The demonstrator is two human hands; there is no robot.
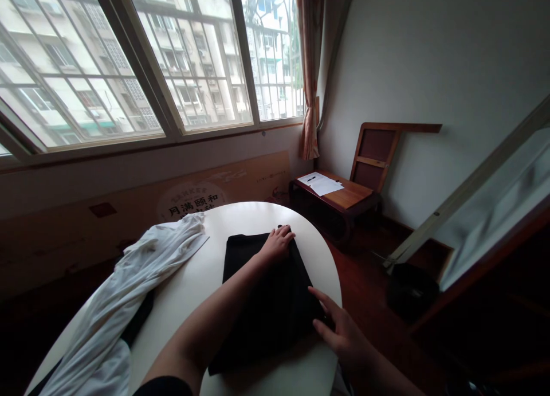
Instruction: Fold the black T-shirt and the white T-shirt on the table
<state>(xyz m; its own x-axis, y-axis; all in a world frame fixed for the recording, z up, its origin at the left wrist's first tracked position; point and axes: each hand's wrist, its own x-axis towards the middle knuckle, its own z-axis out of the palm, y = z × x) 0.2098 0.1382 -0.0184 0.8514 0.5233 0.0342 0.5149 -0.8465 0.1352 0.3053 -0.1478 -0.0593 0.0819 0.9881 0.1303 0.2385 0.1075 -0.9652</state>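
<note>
We have a folded black cloth (275, 304) lying flat on the round white surface (184, 293), right of its middle and close to its right-hand rim. Its long axis runs away from us, from the near edge toward the wall under the window (193, 58), leaning only slightly; the far end looks narrower, and the near edge slants, its left corner lying closest to us.

Our left hand (278, 242) reaches across the cloth to its far right corner, palm down, fingers lightly bent and close together; we cannot tell whether they pinch the fabric. Our right hand (341, 327) is at the right edge near the closer corner, forefinger and thumb spread apart, with the border of the cloth between them.

To the left, we see a crumpled white cloth (154, 247) stretched lengthwise along the surface, well apart from the black one, with something dark partly beneath it.

We see no readable label on the black cloth. On the tan panel (244, 184) below the window we read 月满颐和 in large dark characters; the line under it is partly hidden by the surface. The papers (326, 185) on the low wooden table (350, 196) are too small to read.
</note>
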